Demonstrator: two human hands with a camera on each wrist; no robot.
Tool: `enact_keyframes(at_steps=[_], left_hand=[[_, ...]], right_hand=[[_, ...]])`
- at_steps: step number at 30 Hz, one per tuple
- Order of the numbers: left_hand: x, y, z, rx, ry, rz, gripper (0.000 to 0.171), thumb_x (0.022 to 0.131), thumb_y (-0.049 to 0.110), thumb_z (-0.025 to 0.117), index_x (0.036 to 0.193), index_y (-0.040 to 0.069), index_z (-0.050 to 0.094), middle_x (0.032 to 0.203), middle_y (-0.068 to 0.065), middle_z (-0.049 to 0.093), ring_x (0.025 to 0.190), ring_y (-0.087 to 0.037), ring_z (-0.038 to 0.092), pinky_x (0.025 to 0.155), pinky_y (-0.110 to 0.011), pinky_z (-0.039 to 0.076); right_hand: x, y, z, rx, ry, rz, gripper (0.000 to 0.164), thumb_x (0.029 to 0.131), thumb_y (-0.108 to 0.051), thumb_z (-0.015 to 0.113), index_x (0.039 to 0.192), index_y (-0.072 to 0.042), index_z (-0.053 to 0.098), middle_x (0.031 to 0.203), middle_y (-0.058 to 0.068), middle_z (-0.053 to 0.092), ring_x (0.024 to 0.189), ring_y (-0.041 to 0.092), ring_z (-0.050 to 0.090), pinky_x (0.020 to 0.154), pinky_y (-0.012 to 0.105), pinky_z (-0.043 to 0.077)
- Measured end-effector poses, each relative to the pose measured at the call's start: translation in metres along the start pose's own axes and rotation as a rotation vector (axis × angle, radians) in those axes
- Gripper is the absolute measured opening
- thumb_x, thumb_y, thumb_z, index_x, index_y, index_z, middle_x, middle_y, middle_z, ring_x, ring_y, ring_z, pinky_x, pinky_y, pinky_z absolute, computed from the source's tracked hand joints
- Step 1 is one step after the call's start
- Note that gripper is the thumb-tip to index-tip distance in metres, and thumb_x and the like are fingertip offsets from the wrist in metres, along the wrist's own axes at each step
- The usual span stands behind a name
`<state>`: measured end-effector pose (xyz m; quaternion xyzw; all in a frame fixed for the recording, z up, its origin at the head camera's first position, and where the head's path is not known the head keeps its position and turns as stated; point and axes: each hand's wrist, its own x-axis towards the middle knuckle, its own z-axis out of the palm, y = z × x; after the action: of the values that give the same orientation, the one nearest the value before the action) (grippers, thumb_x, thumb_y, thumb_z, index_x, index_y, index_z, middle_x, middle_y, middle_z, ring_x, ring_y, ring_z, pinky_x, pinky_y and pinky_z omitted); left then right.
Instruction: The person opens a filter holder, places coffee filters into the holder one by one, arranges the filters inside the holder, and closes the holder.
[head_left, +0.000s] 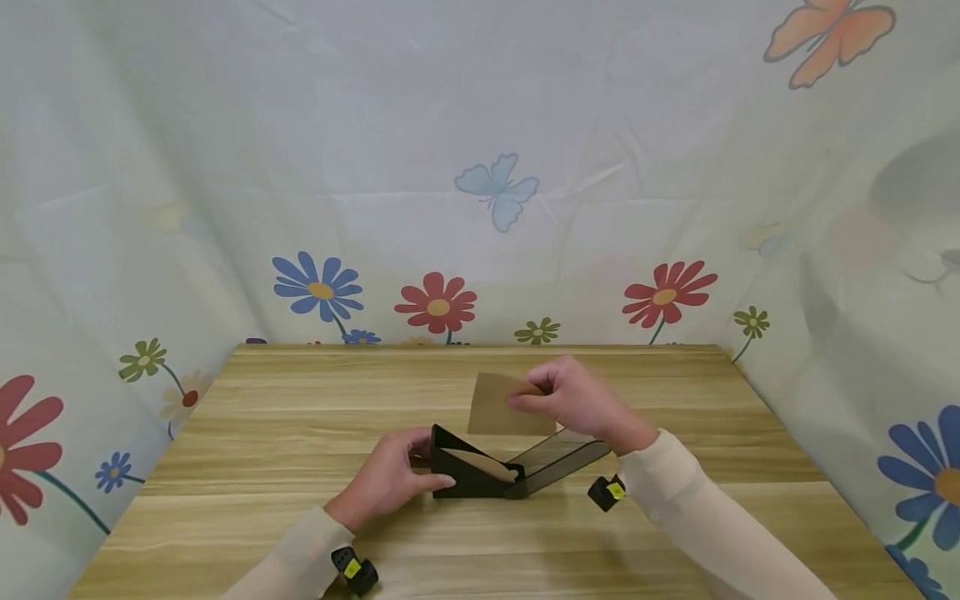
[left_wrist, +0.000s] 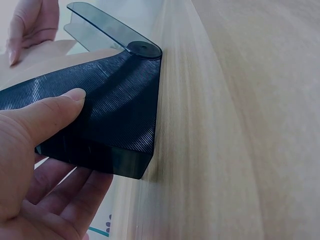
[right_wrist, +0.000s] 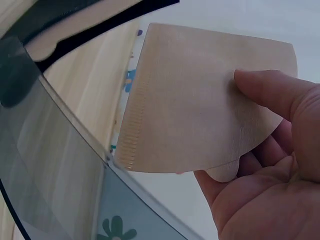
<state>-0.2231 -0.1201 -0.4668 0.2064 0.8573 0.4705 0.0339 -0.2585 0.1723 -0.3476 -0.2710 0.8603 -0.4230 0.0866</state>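
Wooden table [head_left: 337,379]: left grip [head_left: 386,477] clamped on black holder [head_left: 463,483], right grip [head_left: 576,402] pinching brown paper filter [head_left: 498,408].

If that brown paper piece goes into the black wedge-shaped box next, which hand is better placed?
Right, I'd judge: the right hand pinches the flat brown paper piece, while the left hand grips the black wedge-shaped box, whose smoky translucent lid is swung open.

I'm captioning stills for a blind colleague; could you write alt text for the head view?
A person's right hand holds up a flat piece of brown paper over a wooden table. The left hand grips a black case with an open see-through lid and more brown paper inside; a pale flower-printed cloth hangs behind.
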Motion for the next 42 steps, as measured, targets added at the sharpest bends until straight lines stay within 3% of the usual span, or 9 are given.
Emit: enact_keyframes(at_steps=[3, 8, 13, 30, 42], left_hand=[[0.000, 0.000, 0.000, -0.007, -0.002, 0.002, 0.032, 0.081, 0.028, 0.088, 0.109, 0.029, 0.071, 0.100, 0.013, 0.074, 0.091, -0.007, 0.069, 0.084, -0.024, 0.057], [0.000, 0.000, 0.000, -0.016, -0.006, -0.001, 0.034, 0.081, 0.030, 0.089, 0.110, 0.028, 0.071, 0.101, 0.012, 0.074, 0.091, -0.008, 0.069, 0.084, -0.024, 0.057], [0.001, -0.001, 0.000, -0.012, -0.006, -0.006, 0.036, 0.081, 0.033, 0.088, 0.112, 0.027, 0.070, 0.103, 0.012, 0.074, 0.092, -0.008, 0.069, 0.085, -0.026, 0.057], [0.000, 0.002, 0.000, -0.022, 0.000, 0.000, 0.037, 0.082, 0.025, 0.088, 0.113, 0.028, 0.070, 0.103, 0.013, 0.074, 0.093, -0.006, 0.070, 0.086, -0.025, 0.056], [0.000, 0.000, 0.001, -0.017, 0.000, 0.000, 0.036, 0.082, 0.024, 0.088, 0.114, 0.028, 0.070, 0.104, 0.013, 0.075, 0.093, -0.006, 0.071, 0.086, -0.025, 0.056]], right_hand=[[0.001, 0.000, 0.006, -0.006, -0.004, -0.008, 0.024, 0.092, -0.024, 0.078, 0.075, -0.009, 0.071, 0.061, -0.005, 0.044, 0.058, 0.011, 0.041, 0.056, 0.023, 0.034], [0.002, 0.001, 0.016, -0.013, -0.011, -0.034, 0.023, 0.092, -0.020, 0.078, 0.074, -0.010, 0.067, 0.060, -0.006, 0.044, 0.056, 0.008, 0.041, 0.055, 0.022, 0.034], [0.003, 0.000, 0.026, -0.016, -0.034, -0.040, 0.014, 0.092, -0.019, 0.078, 0.080, -0.016, 0.072, 0.064, -0.009, 0.054, 0.058, 0.006, 0.044, 0.057, 0.022, 0.037], [0.008, 0.005, 0.048, -0.077, -0.049, -0.039, 0.009, 0.089, -0.019, 0.081, 0.081, -0.020, 0.077, 0.071, -0.010, 0.068, 0.061, 0.005, 0.049, 0.055, 0.021, 0.038], [0.010, 0.007, 0.056, -0.111, -0.054, -0.059, 0.004, 0.088, -0.020, 0.082, 0.085, -0.019, 0.081, 0.079, -0.010, 0.075, 0.069, 0.006, 0.055, 0.063, 0.021, 0.044]])
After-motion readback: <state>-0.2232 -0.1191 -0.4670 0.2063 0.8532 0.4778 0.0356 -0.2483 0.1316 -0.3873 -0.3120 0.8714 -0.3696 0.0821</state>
